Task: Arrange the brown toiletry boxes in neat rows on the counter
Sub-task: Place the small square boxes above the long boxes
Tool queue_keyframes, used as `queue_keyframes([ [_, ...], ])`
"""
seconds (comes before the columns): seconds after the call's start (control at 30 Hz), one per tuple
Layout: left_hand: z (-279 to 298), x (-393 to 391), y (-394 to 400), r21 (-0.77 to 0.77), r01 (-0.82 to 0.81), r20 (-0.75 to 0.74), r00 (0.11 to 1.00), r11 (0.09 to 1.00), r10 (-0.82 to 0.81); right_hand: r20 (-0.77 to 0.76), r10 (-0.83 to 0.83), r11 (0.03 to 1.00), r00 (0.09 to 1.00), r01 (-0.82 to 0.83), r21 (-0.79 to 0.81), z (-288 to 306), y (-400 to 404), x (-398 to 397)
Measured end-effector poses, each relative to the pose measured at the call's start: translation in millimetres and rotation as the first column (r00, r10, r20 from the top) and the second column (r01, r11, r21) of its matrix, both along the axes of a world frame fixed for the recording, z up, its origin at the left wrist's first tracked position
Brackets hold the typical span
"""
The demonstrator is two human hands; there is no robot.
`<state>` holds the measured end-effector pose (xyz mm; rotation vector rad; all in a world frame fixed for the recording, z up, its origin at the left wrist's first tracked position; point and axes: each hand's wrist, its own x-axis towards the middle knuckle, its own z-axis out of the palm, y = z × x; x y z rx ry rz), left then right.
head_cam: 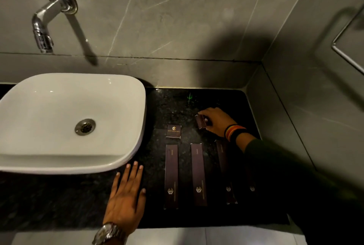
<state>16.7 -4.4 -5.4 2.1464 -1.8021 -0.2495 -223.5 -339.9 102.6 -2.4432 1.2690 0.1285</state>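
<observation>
Several long brown toiletry boxes lie side by side on the black granite counter (59, 201): one (171, 176), a second (198, 174), a third (224, 168), and a fourth (252, 187) mostly hidden under my right sleeve. A small square brown box (173, 131) lies flat behind the leftmost long one. My right hand (215, 121) grips another small brown box (201, 121), tilted, just above the counter behind the row. My left hand (127, 195) rests flat on the counter, fingers spread, left of the boxes.
A white basin (59, 158) fills the counter's left part, with a chrome wall spout (44, 28) above it. Grey tiled walls close the back and right. A metal towel rail (346, 34) hangs on the right wall.
</observation>
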Motion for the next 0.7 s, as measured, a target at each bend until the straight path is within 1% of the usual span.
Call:
queue_keyframes([
  [0.07, 0.9, -1.8, 1.2, -0.012, -0.002, -0.015, 1.0, 1.0, 0.002, -0.094, 0.108, 0.993, 0.99, -0.112, -0.036, 0.2, -0.2, 3.9],
  [0.1, 1.3, -2.7, 2.3, -0.016, -0.002, -0.023, 1.0, 1.0, 0.002, -0.137, 0.138, 0.989, 0.981, -0.144, -0.029, -0.6, -0.1, 5.5],
  [0.17, 3.3, -3.8, 3.6, -0.02, -0.004, -0.032, 0.999, 1.0, 0.003, -0.164, 0.135, 0.991, 0.977, -0.137, 0.002, -1.1, 3.0, 6.6],
  [0.2, 3.6, -4.0, 3.9, -0.019, -0.002, -0.03, 1.0, 1.0, 0.002, -0.115, 0.087, 0.996, 0.99, -0.085, 0.021, -2.5, 4.5, 6.4],
  [0.23, 3.9, -4.2, 3.9, -0.017, -0.001, -0.028, 1.0, 1.0, 0.0, -0.027, -0.005, 0.999, 1.0, 0.006, 0.053, -4.3, 6.6, 5.6],
  [0.27, 4.5, -4.2, 3.9, -0.015, -0.001, -0.028, 1.0, 1.0, 0.0, 0.054, -0.111, 0.991, 0.992, 0.106, 0.087, -6.0, 9.2, 4.8],
  [0.3, 5.2, -4.3, 3.3, -0.012, -0.002, -0.03, 1.0, 1.0, 0.001, 0.097, -0.2, 0.976, 0.975, 0.19, 0.107, -6.9, 11.4, 4.1],
  [0.33, 5.4, -4.5, 3.4, -0.006, -0.003, -0.034, 0.999, 1.0, 0.003, 0.101, -0.256, 0.963, 0.961, 0.245, 0.114, -8.9, 13.6, 3.9],
  [0.37, 5.6, -5.0, 3.6, 0.0, -0.006, -0.038, 0.999, 1.0, 0.006, 0.074, -0.282, 0.956, 0.957, 0.273, 0.108, -12.0, 15.9, 3.8],
  [0.43, 6.4, -5.4, 4.4, 0.002, -0.01, -0.047, 0.999, 1.0, 0.01, 0.033, -0.271, 0.961, 0.962, 0.269, 0.066, -18.2, 22.5, 5.6],
  [0.47, 6.8, -5.6, 4.3, 0.0, -0.011, -0.05, 0.999, 1.0, 0.011, 0.044, -0.273, 0.961, 0.961, 0.271, 0.048, -19.9, 24.9, 6.5],
  [0.6, 6.7, -5.5, 4.5, 0.005, -0.007, -0.046, 0.999, 1.0, 0.008, 0.151, -0.284, 0.959, 0.947, 0.282, 0.033, -19.4, 29.8, 8.4],
  [0.7, 5.9, -4.8, 4.1, 0.006, -0.011, -0.047, 0.999, 1.0, 0.012, 0.197, -0.208, 0.978, 0.958, 0.201, 0.055, -19.4, 34.1, 10.0],
])
